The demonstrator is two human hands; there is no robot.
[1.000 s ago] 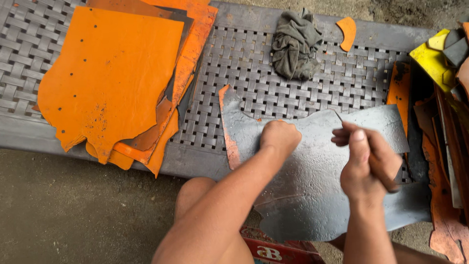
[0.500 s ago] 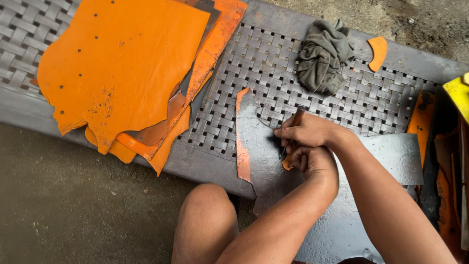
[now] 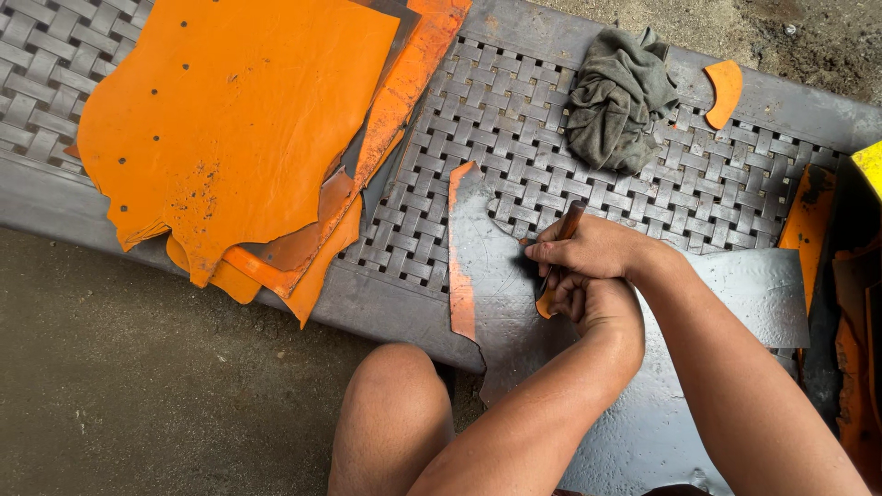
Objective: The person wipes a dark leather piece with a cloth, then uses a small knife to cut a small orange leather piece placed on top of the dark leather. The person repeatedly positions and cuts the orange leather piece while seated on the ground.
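Note:
A grey leather sheet (image 3: 735, 285) with an orange underside lies over the front of a woven grey bench (image 3: 542, 129); its left edge (image 3: 459, 266) curls up and shows orange. My right hand (image 3: 597, 248) is shut on a thin brown-handled tool (image 3: 571, 220), held like a pen and slanting down onto the sheet near that left part. My left hand (image 3: 602, 308) sits right below it on the sheet. Its fingers are curled around the tool's orange lower end (image 3: 544, 306). The tool's tip is hidden by the fingers.
A stack of large orange leather hides (image 3: 230, 138) covers the bench's left side. A crumpled grey rag (image 3: 616, 101) and a small orange scrap (image 3: 724, 92) lie at the back. More orange pieces (image 3: 808, 220) stand at the right edge. My bare knee (image 3: 395, 413) is over the concrete ground (image 3: 138, 367).
My hands were apart on the sheet a second ago. Both have moved left and come together near the sheet's curled left edge, with my left hand now against the tool.

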